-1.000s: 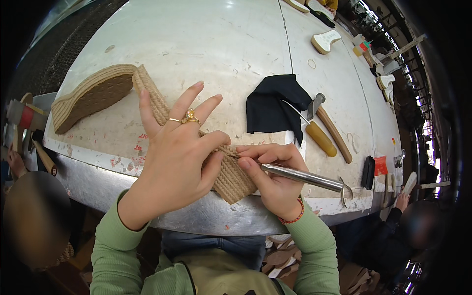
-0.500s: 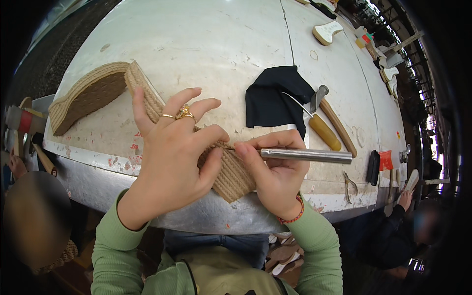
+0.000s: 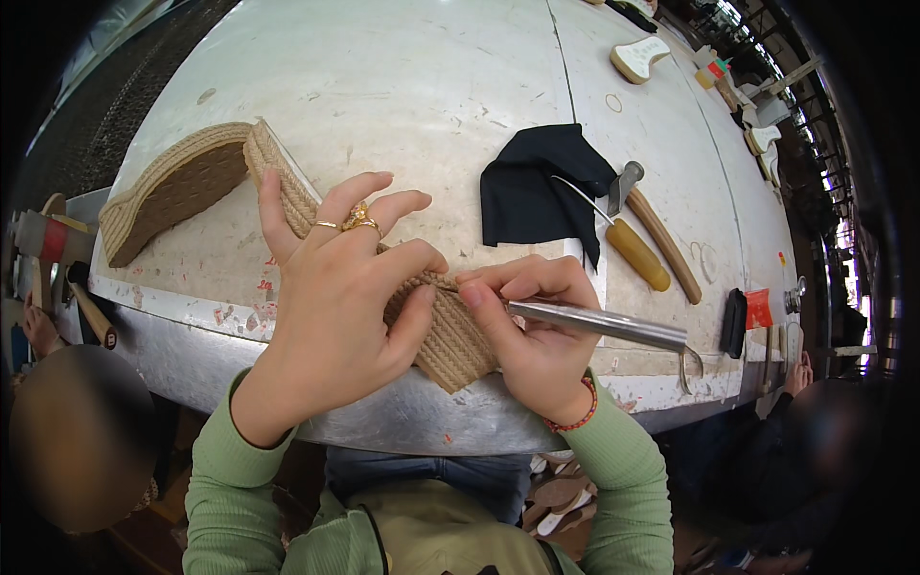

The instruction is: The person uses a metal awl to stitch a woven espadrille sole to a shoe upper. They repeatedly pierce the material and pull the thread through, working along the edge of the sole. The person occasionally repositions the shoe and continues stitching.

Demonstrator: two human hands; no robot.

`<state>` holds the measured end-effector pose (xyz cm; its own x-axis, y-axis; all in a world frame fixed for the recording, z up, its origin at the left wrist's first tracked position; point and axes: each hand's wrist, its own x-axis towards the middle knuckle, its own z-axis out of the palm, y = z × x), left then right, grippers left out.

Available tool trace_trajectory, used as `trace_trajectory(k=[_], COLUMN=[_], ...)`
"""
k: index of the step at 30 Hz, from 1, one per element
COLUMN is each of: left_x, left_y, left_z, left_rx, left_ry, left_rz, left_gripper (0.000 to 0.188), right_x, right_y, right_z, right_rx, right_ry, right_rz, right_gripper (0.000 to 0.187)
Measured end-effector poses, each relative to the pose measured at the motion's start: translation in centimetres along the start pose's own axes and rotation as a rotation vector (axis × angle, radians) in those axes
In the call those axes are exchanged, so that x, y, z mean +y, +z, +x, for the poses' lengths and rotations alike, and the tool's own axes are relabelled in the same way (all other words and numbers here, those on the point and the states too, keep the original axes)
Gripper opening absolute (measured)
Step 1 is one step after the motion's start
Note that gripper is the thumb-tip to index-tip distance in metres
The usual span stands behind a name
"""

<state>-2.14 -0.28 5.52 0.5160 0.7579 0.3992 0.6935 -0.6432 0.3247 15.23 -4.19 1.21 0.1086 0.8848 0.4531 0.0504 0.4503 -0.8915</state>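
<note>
A braided jute wedge sole [image 3: 452, 345] rests at the table's near edge, under my hands. My left hand [image 3: 326, 302] holds its upper edge between thumb and index finger, the other fingers spread. My right hand [image 3: 541, 321] grips a slim tool with a round steel handle [image 3: 613, 324]. Its working end is at the sole's upper edge, mostly hidden by my fingers. The sole seems to run on behind my left hand to a braided part with a white edge [image 3: 283, 168]. Beside that lies another jute wedge sole [image 3: 182, 187], at the left.
Beyond my right hand lie black cloth [image 3: 537, 187], a hooked awl with a yellow handle [image 3: 636, 255] and a hammer [image 3: 666, 244]. A pale sole [image 3: 638, 59] sits farther back. Bottles [image 3: 711, 74] stand at the far right. Other people's hands show at both sides.
The steel handle's outer end has tipped down toward me, partly covering the pliers. My left hand keeps its hold on the sole. The view has shifted slightly.
</note>
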Motion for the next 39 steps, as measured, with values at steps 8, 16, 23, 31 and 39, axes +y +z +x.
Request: trace_trajectory(k=[8, 16, 23, 31, 39], left_x=[0.4, -0.9, -2.5, -1.5, -1.4], left_y=[-0.1, -0.9, -0.6, -0.8, -0.6], left_z=[0.1, -0.2, -0.2, -0.4, -0.6], left_rx=[-0.009, -0.024, 0.225, 0.007, -0.013], left_ry=[-0.03, 0.026, -0.114, -0.018, -0.018], left_rz=[0.004, -0.091, -0.123, 0.013, 0.024], left_gripper=[0.007, 0.028, 0.043, 0.028, 0.031], right_x=[0.0, -0.5, -1.6, -1.2, -1.4], right_y=[-0.2, -1.4, -0.7, -0.8, -0.3], right_z=[-0.2, 1.0, 1.3, 0.5, 0.5], right_rx=[0.017, 0.105, -0.079, -0.221, -0.229], right_ry=[0.035, 0.132, 0.044, -0.018, -0.116], right_rz=[0.069, 0.249, -0.032, -0.183, -0.294], right_gripper=[0.021, 0.021, 0.019, 0.024, 0.025])
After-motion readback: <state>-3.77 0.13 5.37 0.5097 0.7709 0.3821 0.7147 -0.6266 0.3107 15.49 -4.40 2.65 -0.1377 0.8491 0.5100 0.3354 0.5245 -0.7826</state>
